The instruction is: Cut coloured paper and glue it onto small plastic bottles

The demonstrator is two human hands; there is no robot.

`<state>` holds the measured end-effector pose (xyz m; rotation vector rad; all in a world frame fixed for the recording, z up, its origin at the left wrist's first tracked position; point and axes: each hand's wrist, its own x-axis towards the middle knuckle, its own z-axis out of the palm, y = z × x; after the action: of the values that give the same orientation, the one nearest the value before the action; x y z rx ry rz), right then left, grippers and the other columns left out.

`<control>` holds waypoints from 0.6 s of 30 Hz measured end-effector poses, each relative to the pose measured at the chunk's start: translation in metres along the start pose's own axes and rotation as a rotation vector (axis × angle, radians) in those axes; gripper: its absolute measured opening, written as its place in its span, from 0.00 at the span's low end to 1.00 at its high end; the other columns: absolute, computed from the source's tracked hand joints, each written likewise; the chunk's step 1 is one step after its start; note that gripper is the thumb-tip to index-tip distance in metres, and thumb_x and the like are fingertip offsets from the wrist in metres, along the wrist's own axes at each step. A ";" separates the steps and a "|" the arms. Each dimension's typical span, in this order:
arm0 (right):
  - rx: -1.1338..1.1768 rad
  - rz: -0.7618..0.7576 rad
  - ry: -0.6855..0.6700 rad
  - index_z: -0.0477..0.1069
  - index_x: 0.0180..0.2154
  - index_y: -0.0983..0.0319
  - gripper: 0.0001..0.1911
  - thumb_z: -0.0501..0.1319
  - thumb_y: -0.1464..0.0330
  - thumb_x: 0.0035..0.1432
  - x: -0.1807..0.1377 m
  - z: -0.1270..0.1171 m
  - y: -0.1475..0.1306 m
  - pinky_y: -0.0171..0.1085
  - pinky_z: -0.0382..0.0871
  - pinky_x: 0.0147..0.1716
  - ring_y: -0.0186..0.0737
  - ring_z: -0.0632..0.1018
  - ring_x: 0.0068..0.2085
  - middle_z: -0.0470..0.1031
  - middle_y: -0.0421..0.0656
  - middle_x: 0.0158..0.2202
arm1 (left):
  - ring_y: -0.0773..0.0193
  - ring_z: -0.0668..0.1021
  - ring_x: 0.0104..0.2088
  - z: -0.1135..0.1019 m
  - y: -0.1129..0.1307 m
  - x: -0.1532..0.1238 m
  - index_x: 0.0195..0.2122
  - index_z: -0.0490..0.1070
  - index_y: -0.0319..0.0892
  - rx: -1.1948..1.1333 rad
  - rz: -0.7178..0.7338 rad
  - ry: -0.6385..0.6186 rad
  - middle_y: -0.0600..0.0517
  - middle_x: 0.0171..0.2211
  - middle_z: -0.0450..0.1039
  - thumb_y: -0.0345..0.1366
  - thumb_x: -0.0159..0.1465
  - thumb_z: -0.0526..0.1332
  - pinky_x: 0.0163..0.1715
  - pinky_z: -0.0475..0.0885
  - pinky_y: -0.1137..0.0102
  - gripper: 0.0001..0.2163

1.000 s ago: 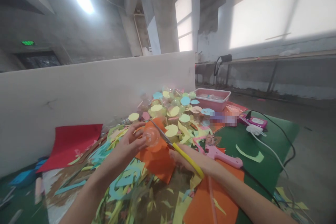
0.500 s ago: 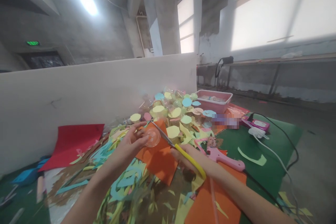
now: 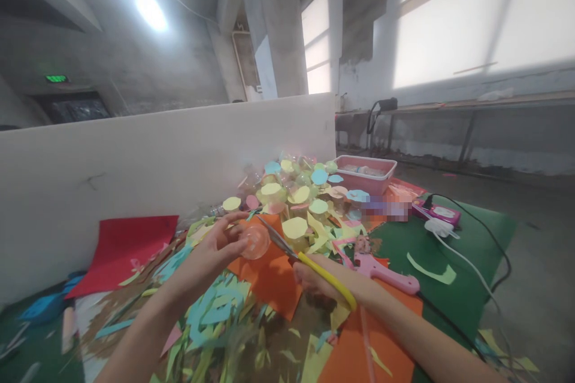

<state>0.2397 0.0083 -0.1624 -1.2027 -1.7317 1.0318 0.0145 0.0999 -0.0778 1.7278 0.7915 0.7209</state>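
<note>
My left hand is closed round a small clear plastic cup that sits against a sheet of orange paper. My right hand grips yellow-handled scissors. Their blades point up and left and reach into the orange sheet right beside the cup. Both hands hover over a table strewn with coloured paper scraps.
A pile of clear cups capped with coloured paper discs lies behind the hands. A pink tray stands further back. A pink glue gun with its cable lies at the right on green felt. Red paper lies at left by a white partition.
The scissors and both hands have shifted slightly down and left with the cup and orange sheet. The view has tilted a little.
</note>
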 end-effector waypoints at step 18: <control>0.135 0.071 0.074 0.55 0.23 0.60 0.29 0.58 0.43 0.55 0.001 -0.002 0.002 0.30 0.48 0.16 0.27 0.57 0.18 0.54 0.32 0.17 | 0.53 0.75 0.51 0.014 0.008 0.006 0.52 0.64 0.49 -0.167 0.006 0.238 0.47 0.49 0.72 0.45 0.52 0.70 0.40 0.74 0.68 0.28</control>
<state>0.2418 0.0097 -0.1640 -1.2085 -1.5473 1.1137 0.0309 0.0952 -0.0733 1.5119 0.8618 0.9816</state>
